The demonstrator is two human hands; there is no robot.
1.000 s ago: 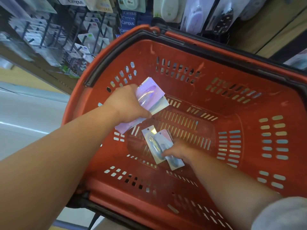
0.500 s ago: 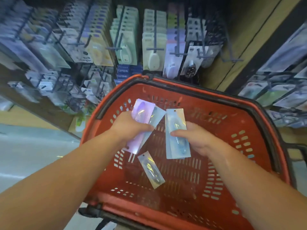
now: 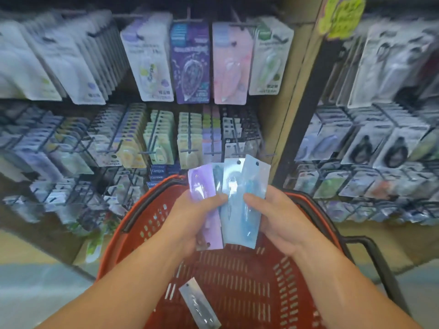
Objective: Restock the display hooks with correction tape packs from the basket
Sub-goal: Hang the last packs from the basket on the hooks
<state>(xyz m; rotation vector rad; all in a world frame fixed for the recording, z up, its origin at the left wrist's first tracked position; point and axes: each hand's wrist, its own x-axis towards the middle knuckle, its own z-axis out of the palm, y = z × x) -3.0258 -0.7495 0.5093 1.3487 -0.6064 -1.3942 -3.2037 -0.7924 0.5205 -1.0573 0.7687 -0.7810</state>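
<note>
Pinching four fanned packs [image 3: 231, 186] — left hand [image 3: 190, 222], right hand [image 3: 282, 217]; one pack [image 3: 199, 305] in basket [image 3: 249, 281].

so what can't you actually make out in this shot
All in the head view:
- Count of the fanned packs: they overlap, and the left hand and right hand cover parts of them.
- Print on the hanging packs: motion blur.
- Yellow-green sign: blurred, cut by the top edge.
- Near end of the basket: cut by the bottom edge, forearms over it; more packs besides the loose pack may hide there.
</note>
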